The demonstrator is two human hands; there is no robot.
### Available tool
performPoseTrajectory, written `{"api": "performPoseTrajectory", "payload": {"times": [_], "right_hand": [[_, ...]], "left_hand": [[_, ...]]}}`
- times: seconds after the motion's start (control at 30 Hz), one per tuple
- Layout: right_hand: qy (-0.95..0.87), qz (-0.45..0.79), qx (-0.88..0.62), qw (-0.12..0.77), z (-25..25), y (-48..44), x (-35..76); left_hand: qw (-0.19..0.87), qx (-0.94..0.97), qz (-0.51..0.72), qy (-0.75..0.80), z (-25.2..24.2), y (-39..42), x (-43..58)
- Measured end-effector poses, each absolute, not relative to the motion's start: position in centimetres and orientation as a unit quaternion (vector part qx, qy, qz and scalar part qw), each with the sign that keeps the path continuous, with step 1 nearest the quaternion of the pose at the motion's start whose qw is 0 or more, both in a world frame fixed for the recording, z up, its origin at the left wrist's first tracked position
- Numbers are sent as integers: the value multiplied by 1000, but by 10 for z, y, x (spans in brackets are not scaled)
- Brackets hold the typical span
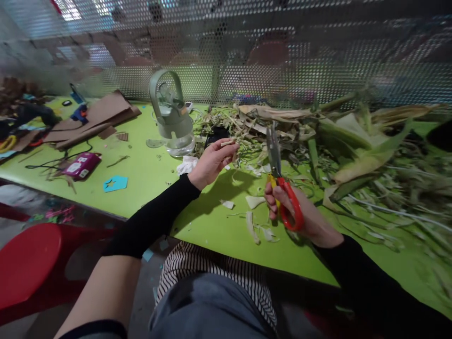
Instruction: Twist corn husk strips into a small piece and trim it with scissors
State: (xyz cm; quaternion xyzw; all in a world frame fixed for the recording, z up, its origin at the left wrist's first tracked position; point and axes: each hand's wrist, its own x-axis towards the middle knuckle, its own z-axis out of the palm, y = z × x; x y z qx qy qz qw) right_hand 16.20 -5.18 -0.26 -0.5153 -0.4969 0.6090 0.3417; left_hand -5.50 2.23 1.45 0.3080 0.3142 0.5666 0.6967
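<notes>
My right hand [282,200] grips a pair of scissors [287,207] with red and yellow handles, its blades pointing up and away from me. Between the thumb and fingers of my left hand [213,162] is a small pale strip of corn husk [228,143], held above the table. Scraps of husk [251,227] lie on the green tabletop [208,226] between my hands. Beyond them spreads a heap of dry husks and shreds [261,117], with larger green-and-tan husk leaves [356,146] at the right.
A pale green water bottle [174,122] with a loop handle stands behind my left hand, near a crumpled tissue [187,165]. Leftward lie a purple box [82,165], a blue paper tag [115,183] and brown cardboard [102,115]. A perforated metal screen [226,52] borders the back. A red stool [30,263] stands lower left.
</notes>
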Motion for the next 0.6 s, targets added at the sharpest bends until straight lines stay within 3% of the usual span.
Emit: {"api": "performPoseTrajectory", "payload": {"times": [0.23,0.6], "right_hand": [[-495,668,-470,297,0,-53,170],[-549,623,-488,268,2,-57,169]], "left_hand": [[701,271,588,299,16,21,-50],[692,248,608,302,19,19,-48]]}}
